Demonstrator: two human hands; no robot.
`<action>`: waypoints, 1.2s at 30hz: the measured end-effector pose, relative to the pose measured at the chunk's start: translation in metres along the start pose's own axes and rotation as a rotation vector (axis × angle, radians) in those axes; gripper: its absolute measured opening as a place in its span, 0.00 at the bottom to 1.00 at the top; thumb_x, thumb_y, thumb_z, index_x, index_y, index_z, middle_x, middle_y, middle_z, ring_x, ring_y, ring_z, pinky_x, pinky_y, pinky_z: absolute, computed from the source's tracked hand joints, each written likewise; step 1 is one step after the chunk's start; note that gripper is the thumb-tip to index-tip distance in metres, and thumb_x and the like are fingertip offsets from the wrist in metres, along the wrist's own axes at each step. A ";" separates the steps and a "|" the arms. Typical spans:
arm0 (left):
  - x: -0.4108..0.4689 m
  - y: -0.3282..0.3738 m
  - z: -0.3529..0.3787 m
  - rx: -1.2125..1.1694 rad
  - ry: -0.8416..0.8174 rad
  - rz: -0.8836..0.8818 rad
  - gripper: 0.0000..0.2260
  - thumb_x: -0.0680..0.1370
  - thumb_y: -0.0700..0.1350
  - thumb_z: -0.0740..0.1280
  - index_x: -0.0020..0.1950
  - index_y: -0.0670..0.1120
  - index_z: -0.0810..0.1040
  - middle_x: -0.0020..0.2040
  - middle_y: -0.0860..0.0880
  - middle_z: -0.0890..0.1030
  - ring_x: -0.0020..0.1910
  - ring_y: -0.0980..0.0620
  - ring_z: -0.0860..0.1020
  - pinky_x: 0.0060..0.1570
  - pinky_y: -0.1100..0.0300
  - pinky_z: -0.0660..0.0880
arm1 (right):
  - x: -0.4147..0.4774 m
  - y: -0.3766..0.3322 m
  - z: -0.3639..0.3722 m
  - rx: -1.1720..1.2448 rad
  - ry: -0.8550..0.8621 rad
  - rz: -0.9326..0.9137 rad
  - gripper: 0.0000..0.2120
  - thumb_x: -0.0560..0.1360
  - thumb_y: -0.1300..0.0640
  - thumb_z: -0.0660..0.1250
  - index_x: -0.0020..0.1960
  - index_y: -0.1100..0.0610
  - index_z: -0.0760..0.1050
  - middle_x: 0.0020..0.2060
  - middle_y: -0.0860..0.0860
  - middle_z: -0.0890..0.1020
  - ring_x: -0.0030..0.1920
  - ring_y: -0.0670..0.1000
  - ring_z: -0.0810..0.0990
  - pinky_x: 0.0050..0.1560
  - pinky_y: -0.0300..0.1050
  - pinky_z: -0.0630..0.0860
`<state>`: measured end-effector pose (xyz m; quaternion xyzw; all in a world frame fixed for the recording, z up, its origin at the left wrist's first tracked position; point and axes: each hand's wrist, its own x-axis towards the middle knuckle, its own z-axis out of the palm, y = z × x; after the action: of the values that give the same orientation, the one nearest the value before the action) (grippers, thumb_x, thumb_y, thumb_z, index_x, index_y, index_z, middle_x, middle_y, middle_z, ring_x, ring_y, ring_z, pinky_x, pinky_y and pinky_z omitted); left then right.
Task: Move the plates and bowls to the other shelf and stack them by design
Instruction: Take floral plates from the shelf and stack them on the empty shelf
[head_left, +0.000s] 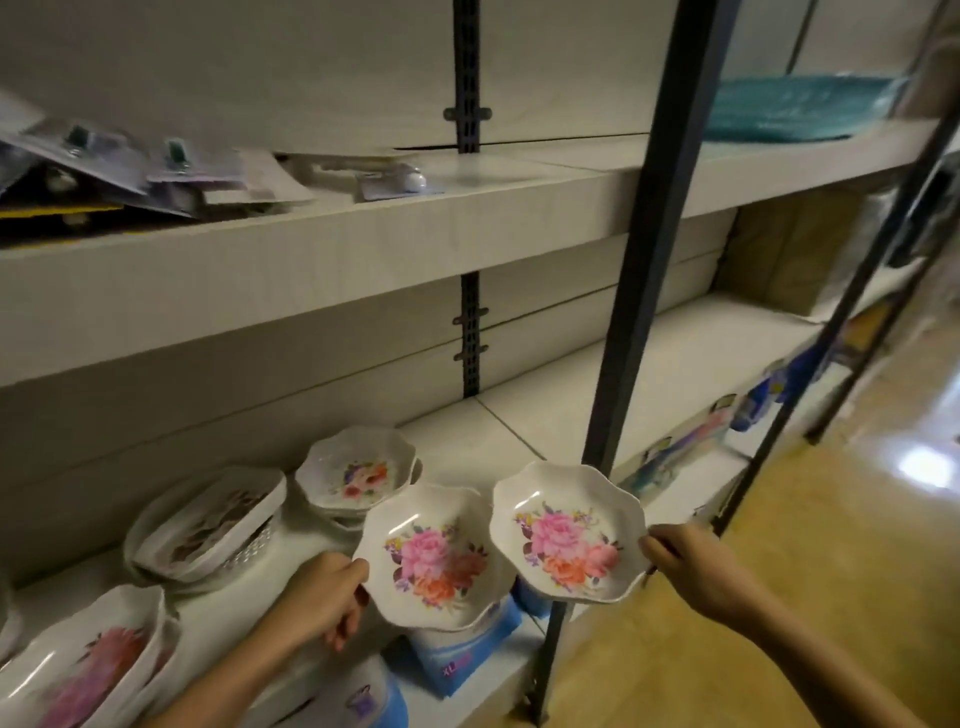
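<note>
I hold two white scalloped bowls with pink and orange flower prints in front of the lower shelf (519, 436). My left hand (324, 597) grips the left rim of one floral bowl (434, 558). My right hand (698, 569) pinches the right rim of the other floral bowl (569, 535), which is held a little higher and to the right. On the shelf behind them sits a short stack of similar bowls (356, 475). Further left stands a stack with a brown pattern (208, 522), and another floral stack (88, 665) lies at the lower left corner.
A dark metal upright (631, 291) crosses just behind the right bowl. The upper shelf (363, 228) carries packaged goods at left. A teal item (789, 109) lies top right. Blue packages (462, 654) stand below the bowls. A cardboard box (789, 249) sits far right.
</note>
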<state>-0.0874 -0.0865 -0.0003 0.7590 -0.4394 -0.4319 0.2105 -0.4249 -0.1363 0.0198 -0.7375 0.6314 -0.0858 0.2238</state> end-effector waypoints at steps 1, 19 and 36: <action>0.003 0.009 0.009 0.013 -0.026 0.017 0.14 0.78 0.40 0.56 0.35 0.38 0.74 0.19 0.46 0.74 0.15 0.52 0.68 0.21 0.64 0.65 | -0.004 0.010 -0.005 -0.005 0.012 0.025 0.19 0.80 0.55 0.56 0.30 0.47 0.66 0.26 0.42 0.71 0.27 0.39 0.70 0.30 0.35 0.68; 0.026 0.167 0.224 -0.068 -0.169 0.105 0.17 0.79 0.42 0.54 0.34 0.38 0.74 0.18 0.48 0.75 0.15 0.54 0.69 0.19 0.65 0.66 | 0.027 0.244 -0.140 -0.032 0.045 0.175 0.12 0.79 0.54 0.57 0.39 0.48 0.74 0.37 0.44 0.80 0.42 0.48 0.80 0.46 0.44 0.74; 0.150 0.275 0.287 -0.293 0.028 -0.031 0.12 0.80 0.39 0.52 0.40 0.39 0.71 0.24 0.44 0.75 0.17 0.49 0.73 0.16 0.67 0.67 | 0.184 0.322 -0.187 0.069 0.011 0.069 0.12 0.80 0.53 0.57 0.40 0.50 0.75 0.36 0.44 0.78 0.38 0.44 0.78 0.40 0.40 0.75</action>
<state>-0.4258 -0.3415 -0.0330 0.7328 -0.3571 -0.4838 0.3185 -0.7543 -0.3897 0.0156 -0.7066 0.6544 -0.1038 0.2483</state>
